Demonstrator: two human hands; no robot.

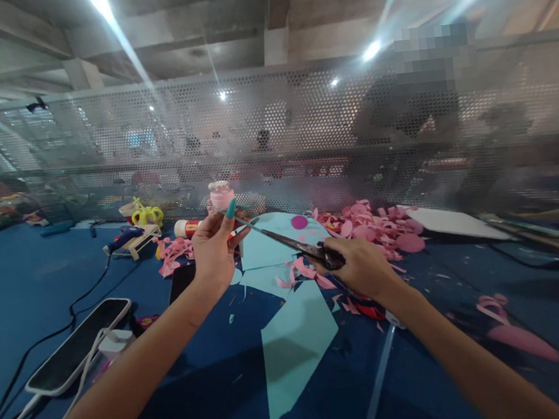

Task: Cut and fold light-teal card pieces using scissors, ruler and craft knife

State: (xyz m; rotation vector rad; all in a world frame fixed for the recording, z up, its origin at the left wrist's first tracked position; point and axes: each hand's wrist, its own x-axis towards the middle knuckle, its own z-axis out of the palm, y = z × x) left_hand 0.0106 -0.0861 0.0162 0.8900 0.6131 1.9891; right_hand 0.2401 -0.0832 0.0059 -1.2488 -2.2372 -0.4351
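Note:
My left hand is raised over the blue table, its fingers pinched on a small teal piece that looks like paper. Scissors point from right to left, with their blade tips at my left fingertips. Around the black scissor handles, the fingers of my right hand are closed. Light-blue paper sheets lie beneath the blades, and a cut light-blue piece is nearer to me. A magenta disc rests on the far sheet.
Pink paper scraps are heaped behind my right hand. At left lie a phone, a white charger and a glue gun on a small wooden stand. A pink-and-white jar stands before the perforated metal screen; a person is behind it.

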